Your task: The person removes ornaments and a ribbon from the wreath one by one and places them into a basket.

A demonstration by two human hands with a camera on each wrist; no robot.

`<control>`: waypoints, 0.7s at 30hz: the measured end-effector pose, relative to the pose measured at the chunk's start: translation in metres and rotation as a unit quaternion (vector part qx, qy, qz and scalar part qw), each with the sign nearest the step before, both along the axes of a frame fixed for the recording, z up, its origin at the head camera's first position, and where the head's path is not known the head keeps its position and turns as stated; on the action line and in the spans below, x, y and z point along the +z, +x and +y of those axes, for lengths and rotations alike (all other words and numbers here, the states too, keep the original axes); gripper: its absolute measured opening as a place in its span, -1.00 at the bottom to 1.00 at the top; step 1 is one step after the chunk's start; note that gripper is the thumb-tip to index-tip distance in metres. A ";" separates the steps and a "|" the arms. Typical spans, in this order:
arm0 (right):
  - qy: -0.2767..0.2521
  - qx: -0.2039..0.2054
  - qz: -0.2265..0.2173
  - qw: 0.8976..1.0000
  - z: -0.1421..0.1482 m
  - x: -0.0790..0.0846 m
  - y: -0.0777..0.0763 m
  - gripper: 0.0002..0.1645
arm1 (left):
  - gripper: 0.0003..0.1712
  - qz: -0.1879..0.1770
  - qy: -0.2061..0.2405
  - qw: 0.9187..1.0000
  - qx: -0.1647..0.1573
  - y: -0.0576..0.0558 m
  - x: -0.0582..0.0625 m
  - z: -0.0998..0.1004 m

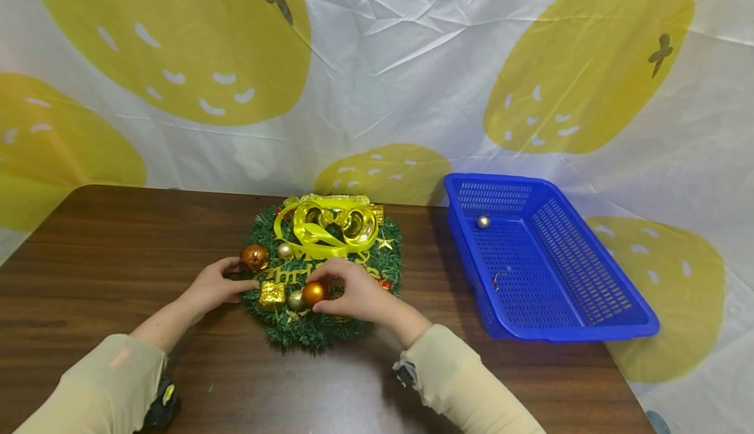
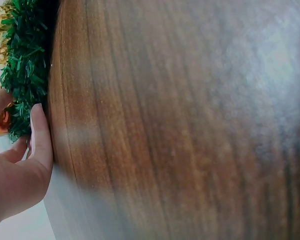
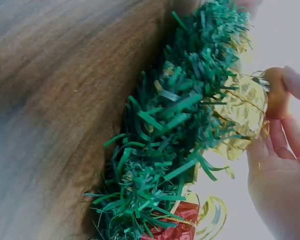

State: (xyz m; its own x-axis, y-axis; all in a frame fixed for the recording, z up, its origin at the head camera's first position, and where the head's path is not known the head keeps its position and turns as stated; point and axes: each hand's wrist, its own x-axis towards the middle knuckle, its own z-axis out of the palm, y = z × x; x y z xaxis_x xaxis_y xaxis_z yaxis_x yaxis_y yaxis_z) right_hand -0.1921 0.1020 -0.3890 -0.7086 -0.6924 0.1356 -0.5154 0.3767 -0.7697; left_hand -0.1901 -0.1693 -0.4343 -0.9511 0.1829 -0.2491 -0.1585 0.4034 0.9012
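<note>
Pale sleeves (image 1: 100,381) stretch in from the near side, and the left hand (image 1: 207,285) has its thumb and fingers around the left edge of a green wreath (image 1: 309,337), right beside a brown bauble (image 1: 254,257)! Over on the right, the right hand (image 1: 356,290) pinches an orange bauble (image 1: 316,293) between thumb and fingertips, above the wreath's near half. Gold ribbon (image 1: 330,249) loops across the far part; well to the right, a blue basket (image 1: 577,334) holds a small pale ball (image 1: 483,222).
</note>
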 end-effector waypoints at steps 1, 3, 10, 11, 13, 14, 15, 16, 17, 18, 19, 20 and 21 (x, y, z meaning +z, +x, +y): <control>-0.014 -0.002 -0.014 1.000 0.001 0.000 -0.001 -0.52 | -0.09 0.000 0.000 1.000 0.000 0.000 0.000 0.000; -0.034 -0.009 -0.036 0.999 0.001 0.002 -0.002 -0.53 | -0.09 0.000 -0.001 1.000 0.000 -0.001 -0.001 0.000; -0.082 -0.052 -0.124 0.988 0.003 0.012 -0.001 -0.50 | -0.08 0.001 -0.007 1.000 -0.002 -0.001 0.000 -0.001; -0.090 -0.053 -0.135 0.985 0.004 0.013 -0.001 -0.49 | -0.09 0.001 -0.006 1.000 -0.001 -0.001 0.000 -0.001; -0.101 -0.055 -0.149 0.982 0.005 0.015 -0.002 -0.49 | -0.08 0.000 -0.007 1.000 -0.002 -0.002 -0.001 -0.001; -0.104 -0.056 -0.151 0.981 0.006 0.015 -0.003 -0.48 | -0.08 -0.001 -0.006 1.000 -0.002 -0.001 -0.001 -0.001; -0.105 -0.058 -0.150 0.981 0.007 0.015 -0.004 -0.47 | -0.08 -0.002 -0.007 1.000 -0.001 -0.002 -0.001 -0.001; -0.107 -0.060 -0.147 0.981 0.008 0.016 -0.004 -0.47 | -0.08 -0.001 -0.007 1.000 -0.002 -0.002 -0.001 -0.001; -0.110 -0.061 -0.144 0.982 0.009 0.016 -0.005 -0.47 | -0.08 -0.001 -0.006 1.000 -0.001 -0.002 -0.001 -0.001; -0.108 -0.062 -0.133 0.983 0.011 0.016 -0.006 -0.48 | -0.08 -0.001 -0.006 1.000 -0.002 -0.002 -0.001 -0.001; -0.109 -0.063 -0.127 0.984 0.012 0.017 -0.007 -0.48 | -0.08 -0.001 -0.005 1.000 -0.002 -0.001 -0.001 -0.001; -0.108 -0.066 -0.122 0.984 0.013 0.018 -0.008 -0.47 | -0.08 0.000 -0.004 1.000 -0.002 -0.001 -0.001 -0.001; -0.109 -0.066 -0.117 0.985 0.014 0.018 -0.008 -0.47 | -0.09 0.001 -0.003 1.000 -0.002 -0.001 -0.001 -0.001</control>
